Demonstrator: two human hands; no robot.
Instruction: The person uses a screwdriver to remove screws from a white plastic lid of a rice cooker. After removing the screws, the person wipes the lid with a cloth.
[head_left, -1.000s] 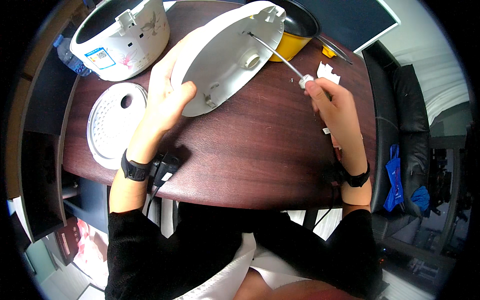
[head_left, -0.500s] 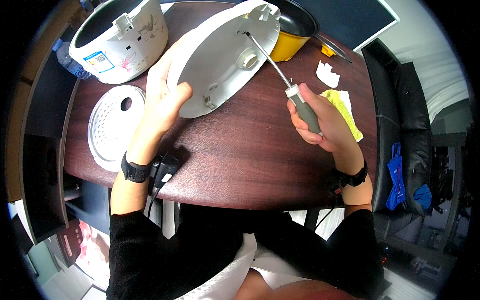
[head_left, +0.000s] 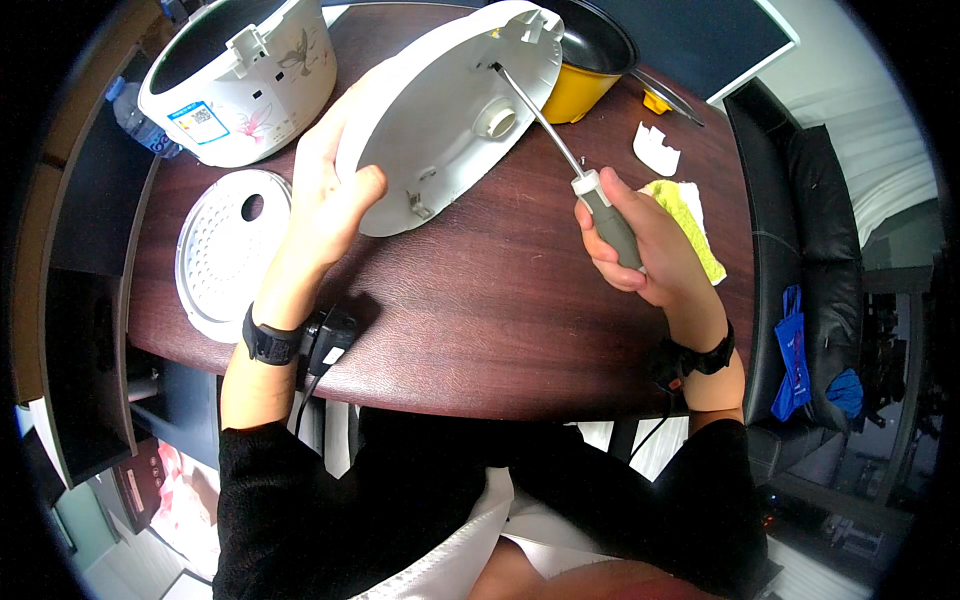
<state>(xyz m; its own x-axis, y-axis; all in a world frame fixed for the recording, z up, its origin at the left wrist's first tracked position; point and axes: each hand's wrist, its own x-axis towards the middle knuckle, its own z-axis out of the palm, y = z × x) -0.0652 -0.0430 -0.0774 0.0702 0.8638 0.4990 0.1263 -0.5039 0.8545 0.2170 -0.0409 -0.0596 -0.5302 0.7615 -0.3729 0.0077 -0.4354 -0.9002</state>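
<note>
My left hand [head_left: 335,200] grips the rim of a white rice cooker lid shell [head_left: 440,130], tilted up with its hollow inside toward me. My right hand [head_left: 640,235] is wrapped round the grey handle of a screwdriver [head_left: 612,225]. The screwdriver's metal shaft reaches up and left, and its tip is at a small dark spot on the shell's inner wall near the top. Inside the shell are a round white collar and a small metal clip near the lower end. The left fingers behind the shell are hidden.
A floral white rice cooker body [head_left: 240,100] stands far left, above a round perforated white plate [head_left: 228,255]. A yellow pot [head_left: 585,85] sits behind the shell. On the right lie a white plastic piece [head_left: 655,149] and a yellow-green cloth [head_left: 690,225]. A plastic bottle [head_left: 140,122] is at the left edge.
The shell has shifted very slightly to the right. Both hands keep their grips, and the screwdriver tip stays at the same dark spot.
</note>
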